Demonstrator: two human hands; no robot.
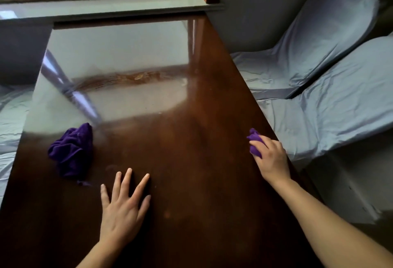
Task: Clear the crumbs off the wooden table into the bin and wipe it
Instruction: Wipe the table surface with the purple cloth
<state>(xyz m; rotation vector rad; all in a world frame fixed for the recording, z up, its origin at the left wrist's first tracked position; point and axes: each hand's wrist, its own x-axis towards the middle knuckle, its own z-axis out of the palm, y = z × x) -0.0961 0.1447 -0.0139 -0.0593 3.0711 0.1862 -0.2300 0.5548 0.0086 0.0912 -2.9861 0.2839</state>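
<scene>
A dark, glossy wooden table (pixel 191 140) fills the middle of the head view and reflects the window. My right hand (pixel 271 157) is closed around a small purple cloth (pixel 255 141) at the table's right edge. My left hand (pixel 123 206) lies flat on the table near the front, fingers spread, holding nothing. A second, crumpled purple cloth (pixel 71 154) rests on the table to the left of that hand, apart from it. A few pale specks (pixel 160 112) show on the surface near the middle. No bin is in view.
Two chairs in grey fabric covers (pixel 319 59) stand close along the table's right side. Another grey-covered seat (pixel 10 118) lies along the left side. A window sill (pixel 106 10) runs behind the table's far end.
</scene>
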